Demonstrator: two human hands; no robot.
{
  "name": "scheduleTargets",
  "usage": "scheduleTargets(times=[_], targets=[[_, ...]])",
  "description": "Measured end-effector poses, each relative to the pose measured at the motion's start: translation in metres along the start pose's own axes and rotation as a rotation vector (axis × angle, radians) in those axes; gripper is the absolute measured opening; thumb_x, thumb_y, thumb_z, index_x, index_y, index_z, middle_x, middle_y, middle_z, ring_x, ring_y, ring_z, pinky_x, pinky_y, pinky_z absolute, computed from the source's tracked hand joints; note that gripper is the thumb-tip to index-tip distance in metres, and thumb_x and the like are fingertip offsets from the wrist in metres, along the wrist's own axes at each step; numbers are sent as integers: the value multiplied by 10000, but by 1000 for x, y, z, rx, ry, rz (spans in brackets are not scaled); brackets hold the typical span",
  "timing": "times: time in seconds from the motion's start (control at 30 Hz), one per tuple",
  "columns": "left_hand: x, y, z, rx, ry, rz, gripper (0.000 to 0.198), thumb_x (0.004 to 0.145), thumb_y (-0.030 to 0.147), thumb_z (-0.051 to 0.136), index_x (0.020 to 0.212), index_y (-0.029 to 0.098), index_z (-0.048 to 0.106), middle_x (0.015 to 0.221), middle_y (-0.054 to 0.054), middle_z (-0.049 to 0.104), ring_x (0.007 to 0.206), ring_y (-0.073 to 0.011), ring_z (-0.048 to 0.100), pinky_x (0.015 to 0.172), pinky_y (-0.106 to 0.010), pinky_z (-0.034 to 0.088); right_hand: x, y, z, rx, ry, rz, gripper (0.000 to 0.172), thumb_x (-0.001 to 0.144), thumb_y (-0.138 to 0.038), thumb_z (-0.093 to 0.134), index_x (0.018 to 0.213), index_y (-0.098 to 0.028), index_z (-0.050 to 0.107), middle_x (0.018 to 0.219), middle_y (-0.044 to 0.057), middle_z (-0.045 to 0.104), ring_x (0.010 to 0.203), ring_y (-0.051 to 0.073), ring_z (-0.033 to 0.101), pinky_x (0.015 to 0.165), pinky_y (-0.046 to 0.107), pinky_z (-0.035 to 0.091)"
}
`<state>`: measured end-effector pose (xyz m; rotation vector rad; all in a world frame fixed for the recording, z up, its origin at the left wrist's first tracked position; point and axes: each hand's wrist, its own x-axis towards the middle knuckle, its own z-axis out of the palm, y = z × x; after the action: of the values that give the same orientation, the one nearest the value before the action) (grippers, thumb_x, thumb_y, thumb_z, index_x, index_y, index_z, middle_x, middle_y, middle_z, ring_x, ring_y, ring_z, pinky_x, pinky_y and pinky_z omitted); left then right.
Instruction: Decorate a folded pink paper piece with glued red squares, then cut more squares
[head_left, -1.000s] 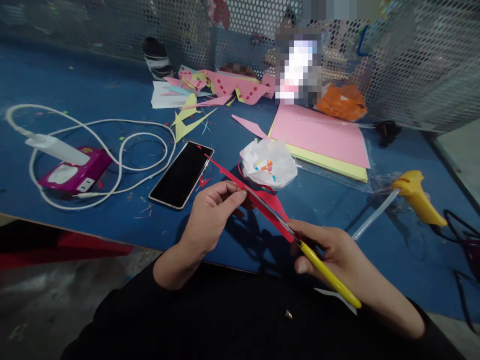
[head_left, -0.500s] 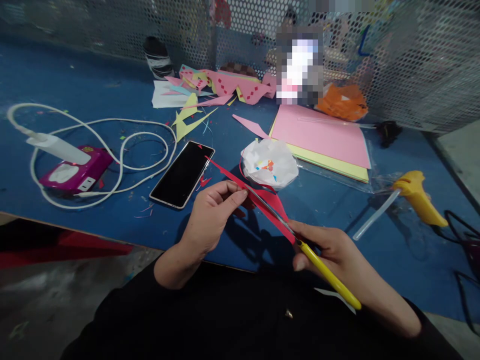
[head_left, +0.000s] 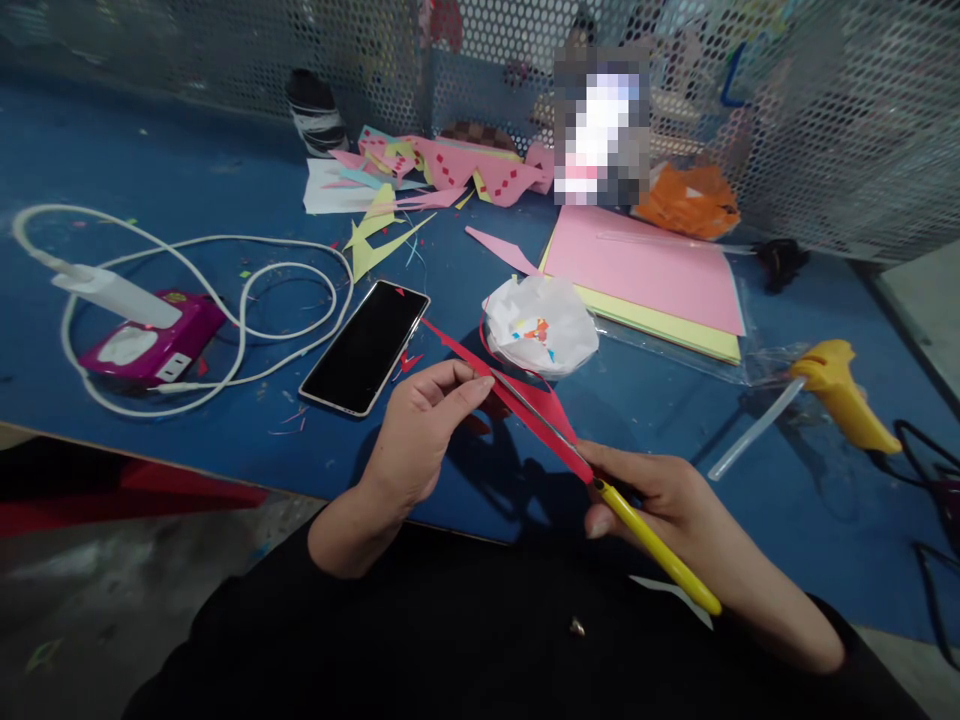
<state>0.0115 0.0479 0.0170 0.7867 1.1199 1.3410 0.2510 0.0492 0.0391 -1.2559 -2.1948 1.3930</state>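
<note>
My left hand (head_left: 424, 430) pinches a red piece of paper (head_left: 551, 412) between thumb and fingers, near the middle of its length. A narrow red point of the paper reaches past my fingertips toward the phone (head_left: 365, 347). In my right hand (head_left: 660, 505) is a pair of scissors with a yellow handle (head_left: 660, 548). Their metal blades lie along the red paper, pointing at my left fingertips, and look nearly closed on it. Part of the right fingers is hidden behind the scissors and paper. Just beyond the hands sits a crumpled white paper bowl (head_left: 540, 325) holding small coloured scraps.
A purple power socket (head_left: 196, 320) with a looped white cable stands at left. Pink and yellow paper sheets (head_left: 645, 268) lie behind the bowl. A yellow glue gun (head_left: 844, 395) rests at right. Paper scraps (head_left: 379, 235) and a pink paper garland (head_left: 472, 170) lie near the mesh wall.
The free tip of the red paper has shifted slightly right and down, closer to my left fingers. Both hands and the scissors stay almost in place.
</note>
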Motion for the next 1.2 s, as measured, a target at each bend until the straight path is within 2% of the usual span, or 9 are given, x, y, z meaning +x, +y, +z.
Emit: scheduleTargets(times=[0.23,0.43,0.63,0.97,1.2], targets=[[1,-2,-2,47,8,12,168,859,267,698,703,209,678,669,6,682,674,-133,664,558,-208,517,1,0,1,65,-11,45,518,877,-478,704,1340,-250,671,730,-27,655,625,137,531,592,245,431],[2,-3,-1,33,29,30,156,850,252,718,706,202,688,695,15,641,672,-108,597,578,-185,515,-1,2,2,116,-36,53,588,858,-592,690,1316,-224,666,700,-35,550,611,129,447,550,249,357],[1,-4,-1,48,55,48,168,835,278,740,702,196,681,712,22,605,671,-100,560,625,-188,509,-4,-1,-1,33,-56,68,679,845,-673,650,1349,-218,636,755,-13,575,623,134,439,529,248,333],[1,-4,1,23,33,17,122,806,264,748,713,201,700,726,12,620,682,-119,579,644,-235,545,1,-7,0,40,-48,33,478,895,-621,627,1176,-239,682,705,-41,535,630,132,450,572,250,374],[1,-5,0,14,40,12,122,816,266,747,726,198,699,711,19,627,664,-113,575,670,-239,537,6,-10,1,15,-49,46,494,899,-642,605,1165,-234,688,707,-39,522,639,134,445,578,257,368]])
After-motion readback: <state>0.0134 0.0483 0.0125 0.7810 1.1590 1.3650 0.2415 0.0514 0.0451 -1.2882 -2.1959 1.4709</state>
